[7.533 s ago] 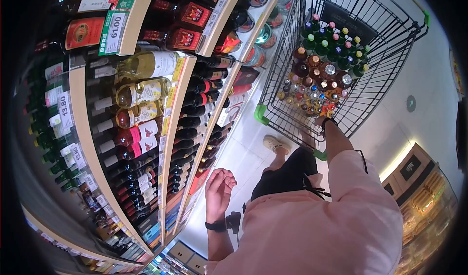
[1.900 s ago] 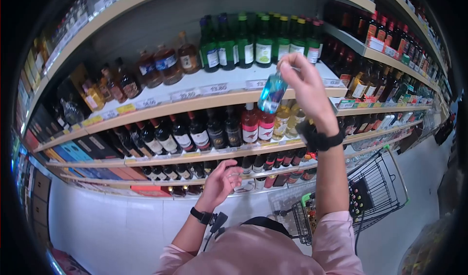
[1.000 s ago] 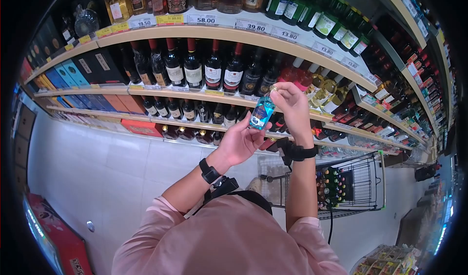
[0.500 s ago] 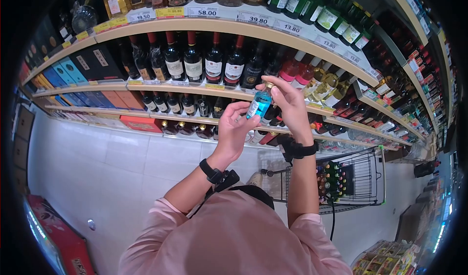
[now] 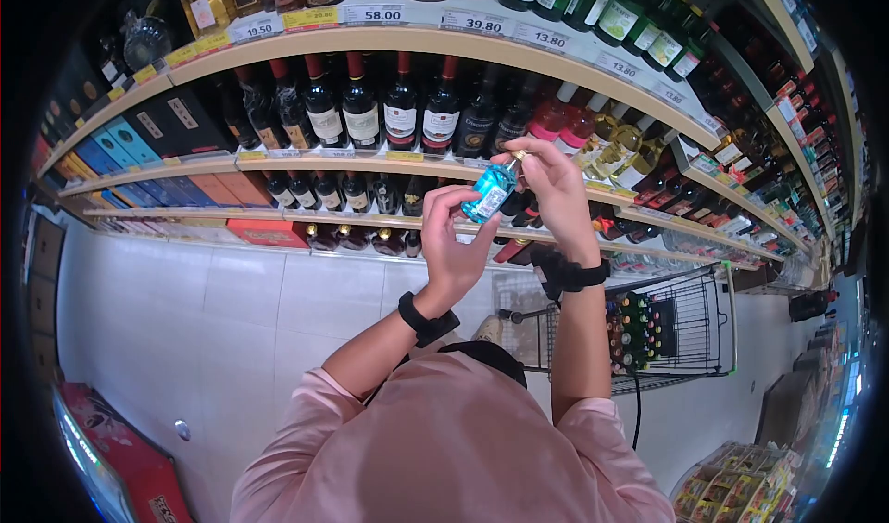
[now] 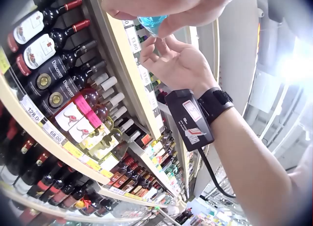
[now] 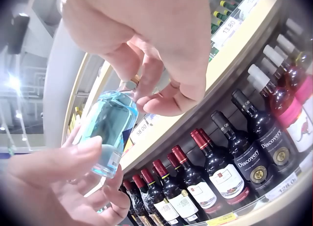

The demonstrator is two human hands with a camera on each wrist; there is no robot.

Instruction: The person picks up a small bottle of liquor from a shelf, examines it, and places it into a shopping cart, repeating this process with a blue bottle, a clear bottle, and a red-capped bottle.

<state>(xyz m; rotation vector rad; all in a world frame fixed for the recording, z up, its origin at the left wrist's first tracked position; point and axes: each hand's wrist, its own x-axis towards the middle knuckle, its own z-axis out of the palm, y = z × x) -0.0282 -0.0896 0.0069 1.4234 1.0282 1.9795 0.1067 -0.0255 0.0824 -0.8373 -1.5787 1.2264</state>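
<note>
Both hands hold a small liquor bottle (image 5: 491,192) of clear blue liquid, tilted in front of the wine shelves. My right hand (image 5: 557,194) pinches it at the gold-coloured cap and neck from above. Around its lower end are the thumb and fingers of my left hand (image 5: 457,250). In the right wrist view the flat-sided bottle (image 7: 110,125) shows a whitish label patch near its base, with the left thumb across its lower side. Only a bit of the blue bottle (image 6: 152,23) shows in the left wrist view, the rest hidden behind the left hand.
Wine bottles (image 5: 401,115) line the shelf behind the hands, with green bottles (image 5: 616,13) and price tags above. A wire shopping cart (image 5: 690,328) holding several bottles stands at the right. Boxed goods (image 5: 741,486) sit at lower right, a red display (image 5: 120,449) at lower left.
The right hand went from the cart to holding the blue bottle by its top near the shelf; the left hand then came to its base. The bottle has since turned, showing a different label side.
</note>
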